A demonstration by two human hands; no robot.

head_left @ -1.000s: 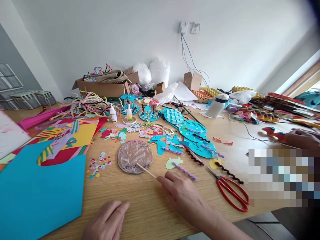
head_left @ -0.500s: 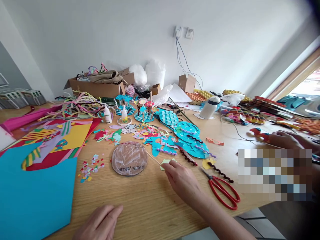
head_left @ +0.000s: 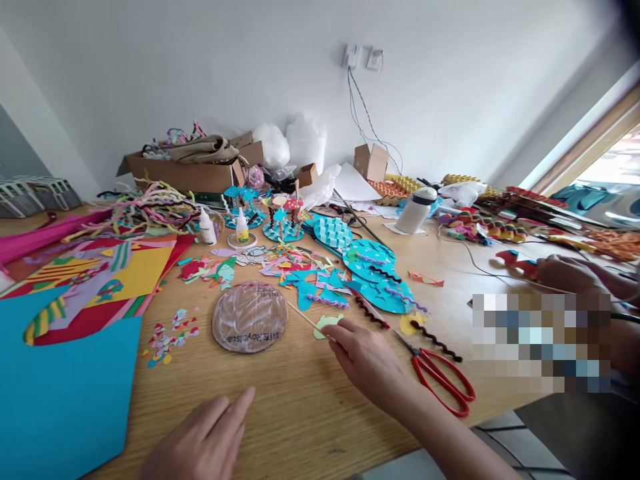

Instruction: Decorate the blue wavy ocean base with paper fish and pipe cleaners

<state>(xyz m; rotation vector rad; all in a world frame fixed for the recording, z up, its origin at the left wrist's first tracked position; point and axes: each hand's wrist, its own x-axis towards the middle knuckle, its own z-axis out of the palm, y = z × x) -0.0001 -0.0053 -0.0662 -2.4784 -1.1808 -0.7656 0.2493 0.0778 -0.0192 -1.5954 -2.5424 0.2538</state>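
My right hand [head_left: 370,363] pinches a thin wooden stick [head_left: 303,316], whose tip lies at the right edge of a round cardboard disc [head_left: 249,317]. Whitish smears cover the disc's top, over printed lettering. Partly behind my right fingers lies a light green paper cutout [head_left: 327,323]. Below the disc, my left hand [head_left: 203,433] holds nothing, its fingers stretched out over the wooden table. Red-handled scissors [head_left: 443,381] lie to the right of my right hand, beside a dark wavy strip [head_left: 436,340].
Coloured paper sheets [head_left: 65,380] cover the left side, with small paper scraps [head_left: 170,337] beside them. Behind the disc stand glue bottles [head_left: 207,227]. Blue decorated discs [head_left: 370,260] lie farther back. At right, another person's hands [head_left: 575,273] work near a white cable.
My left hand has moved forward and its index finger reaches out farther. The stick's tip has shifted slightly, from over the disc to its edge. The view has turned a little.
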